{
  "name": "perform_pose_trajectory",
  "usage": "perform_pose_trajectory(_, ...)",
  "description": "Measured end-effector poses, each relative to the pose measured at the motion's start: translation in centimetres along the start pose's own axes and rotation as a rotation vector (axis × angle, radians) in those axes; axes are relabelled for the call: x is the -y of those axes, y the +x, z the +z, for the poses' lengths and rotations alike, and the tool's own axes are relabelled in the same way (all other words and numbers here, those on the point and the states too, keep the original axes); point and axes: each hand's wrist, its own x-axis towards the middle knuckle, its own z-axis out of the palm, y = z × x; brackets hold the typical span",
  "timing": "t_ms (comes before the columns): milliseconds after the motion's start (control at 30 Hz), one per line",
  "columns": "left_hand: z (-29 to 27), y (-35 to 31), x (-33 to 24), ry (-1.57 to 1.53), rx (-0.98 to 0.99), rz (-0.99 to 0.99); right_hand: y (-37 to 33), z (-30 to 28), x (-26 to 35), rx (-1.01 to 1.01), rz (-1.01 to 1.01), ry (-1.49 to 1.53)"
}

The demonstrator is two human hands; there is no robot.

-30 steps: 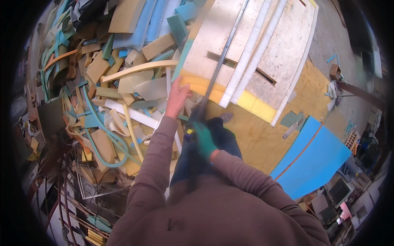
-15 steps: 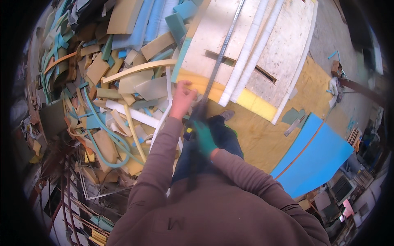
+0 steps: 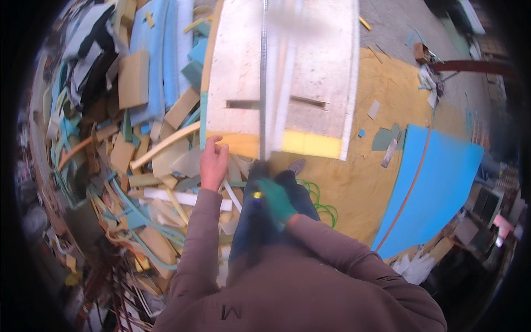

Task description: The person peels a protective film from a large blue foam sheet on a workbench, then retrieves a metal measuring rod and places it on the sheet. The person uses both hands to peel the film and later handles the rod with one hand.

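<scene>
A long board (image 3: 235,66) with slots runs away from me, yellow foam (image 3: 311,145) along its near edge. My bare left hand (image 3: 213,166) is at the near left corner, fingers slightly bent and apart, beside the orange-yellow foam there; whether it touches is unclear. In a green glove, my right hand (image 3: 276,202) is closed in front of my legs, blurred, around what looks like a tape measure (image 3: 257,195), dark with a yellow spot. A marked metal blade (image 3: 263,83) runs from near that hand up the board. Blurred white padding strips (image 3: 283,83) lie beside it.
Foam offcuts (image 3: 160,160) pile up on the left, with blue rolled sheets (image 3: 160,61) behind. On the right a blue sheet (image 3: 431,188) lies across the tan floor covering (image 3: 354,193). A green cord (image 3: 326,210) coils by my foot (image 3: 297,166).
My view has turned, so the board now sits further left and straighter. My left hand stays by its corner, fingers a little more apart. The right hand remains closed in front of my legs.
</scene>
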Motion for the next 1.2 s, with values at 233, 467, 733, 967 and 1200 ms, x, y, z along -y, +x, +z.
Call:
perform_pose_trajectory(233, 8.7, 2.4, -9.7, 0.212, 0.248, 0.686, -6.8, -10.6, -4.4, -0.178, 0.089, -0.199)
perform_pose_trajectory(467, 19.5, 3.2, -14.2, 0.622, 0.215, 0.711, -12.7, -14.6, -6.4, -0.58, 0.676, 0.613)
perform_pose_trajectory(733, 26.6, 3.3, -17.1, 0.783, 0.142, 0.276, -15.3, -12.8, -9.0, -0.656, 0.775, 0.739)
perform_pose_trajectory(967, 33.0, 2.2, -16.0, 0.957, -0.248, 0.269, -17.4, -11.4, -11.7, -0.553, 0.489, 0.244)
perform_pose_trajectory(1200, 31.6, 2.9, -17.3, 0.875, -0.186, 0.215, -17.5, -13.1, -11.2, -0.578, 0.588, 0.605)
